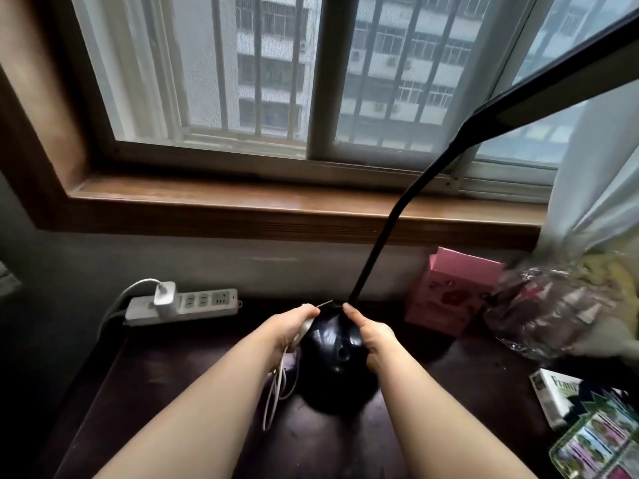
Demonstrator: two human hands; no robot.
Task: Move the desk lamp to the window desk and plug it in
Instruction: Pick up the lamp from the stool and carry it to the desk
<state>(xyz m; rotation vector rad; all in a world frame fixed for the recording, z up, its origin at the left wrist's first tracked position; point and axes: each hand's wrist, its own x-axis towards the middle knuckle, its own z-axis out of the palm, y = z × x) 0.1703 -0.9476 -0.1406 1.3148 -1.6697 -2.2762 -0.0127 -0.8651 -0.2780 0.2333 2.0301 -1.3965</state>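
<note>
A black desk lamp with a round domed base [333, 357] stands on the dark window desk [166, 385]. Its thin neck [387, 229] rises and bends up to the right, where the flat head [567, 77] crosses the window. My left hand [294, 328] grips the left side of the base and also holds the lamp's white plug and coiled white cord [276, 388], which hangs below it. My right hand [368, 335] grips the right side of the base. A white power strip [193, 305] lies at the back left of the desk, with a white charger [165, 299] plugged in.
A pink box [449, 292] stands at the back right under the wooden sill [242, 205]. A crinkled clear plastic bag [553, 312] and a white curtain [601, 188] fill the right side. Printed boxes [587, 423] lie at the desk's right front.
</note>
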